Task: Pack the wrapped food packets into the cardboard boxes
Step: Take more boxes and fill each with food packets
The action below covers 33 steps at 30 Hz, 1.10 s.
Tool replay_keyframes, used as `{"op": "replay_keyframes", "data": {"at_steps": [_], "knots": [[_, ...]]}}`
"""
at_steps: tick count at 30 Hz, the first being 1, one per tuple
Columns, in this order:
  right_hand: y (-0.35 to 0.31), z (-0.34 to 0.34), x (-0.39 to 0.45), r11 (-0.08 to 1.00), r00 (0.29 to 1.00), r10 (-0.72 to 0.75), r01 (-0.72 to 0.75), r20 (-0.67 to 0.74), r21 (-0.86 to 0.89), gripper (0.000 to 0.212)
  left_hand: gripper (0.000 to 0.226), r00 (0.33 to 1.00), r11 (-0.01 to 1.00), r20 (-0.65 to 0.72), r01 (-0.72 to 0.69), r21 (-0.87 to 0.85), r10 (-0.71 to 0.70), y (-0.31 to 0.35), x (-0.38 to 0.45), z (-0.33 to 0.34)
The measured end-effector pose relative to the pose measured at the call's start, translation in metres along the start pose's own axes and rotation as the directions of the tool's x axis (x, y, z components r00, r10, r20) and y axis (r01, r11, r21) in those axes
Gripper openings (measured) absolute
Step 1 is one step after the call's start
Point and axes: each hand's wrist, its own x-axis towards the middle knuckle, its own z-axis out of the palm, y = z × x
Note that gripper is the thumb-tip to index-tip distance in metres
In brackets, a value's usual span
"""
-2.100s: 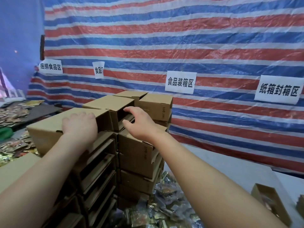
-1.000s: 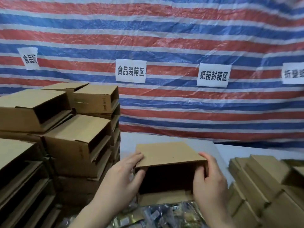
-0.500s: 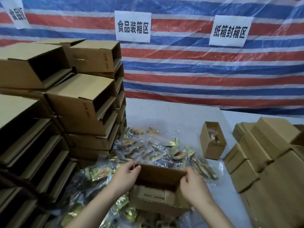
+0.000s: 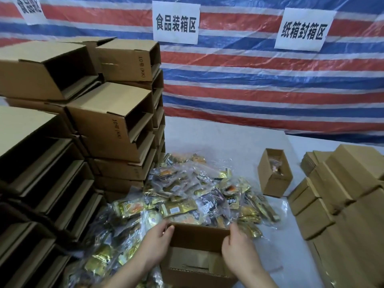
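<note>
I've got L hand [image 4: 154,244] & R hand [image 4: 236,249] w/ fingers curled over far wall of open cardboard box [image 4: 199,239], sitting at near edge of packet pile [image 4: 193,196] on table [image 4: 228,142].

Left hand [image 4: 156,241] gripping, right hand [image 4: 236,249] gripping, forearms extended

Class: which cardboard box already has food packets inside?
The small open box standing alone, right of the packet pile; the held box looks empty.
</note>
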Motion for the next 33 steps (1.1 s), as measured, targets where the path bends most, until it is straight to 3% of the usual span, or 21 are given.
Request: {"op": "replay_keyframes", "data": {"at_steps": [3,8,16,20,28,33], "knots": [[0.005,-0.001,0.001,1.0,0.999,-0.014,0.014,-0.034,0.016,0.018,0.027,1.0,1.0,-0.019,0.01,-0.014,-0.01,0.001,0.005,0.004],[0.006,-0.002,0.006,1.0,0.999,-0.019,0.018,-0.042,-0.013,0.005,0.032,1.0,0.999,-0.014,-0.003,-0.045,0.002,0.001,0.011,0.008],[0.007,0.0,0.004,0.982,1.0,0.013,-0.01,-0.016,0.189,0.014,0.028,0.999,0.999,0.031,-0.031,-0.022,0.032,0.002,0.013,0.005],[0.0,0.0,0.001,0.981,1.0,-0.027,0.027,-0.005,0.19,0.014,0.017,0.999,0.999,0.0,-0.051,-0.01,0.051,-0.004,0.013,-0.009],[-0.013,0.023,-0.005,0.982,0.997,-0.052,0.062,-0.062,0.178,0.007,0.018,0.999,1.0,0.032,-0.003,-0.009,0.004,-0.029,0.003,-0.014],[-0.009,0.019,-0.006,0.978,0.998,-0.043,0.053,-0.051,0.202,0.014,0.02,0.998,0.994,-0.009,-0.055,-0.097,0.055,-0.011,0.026,-0.034]]}}
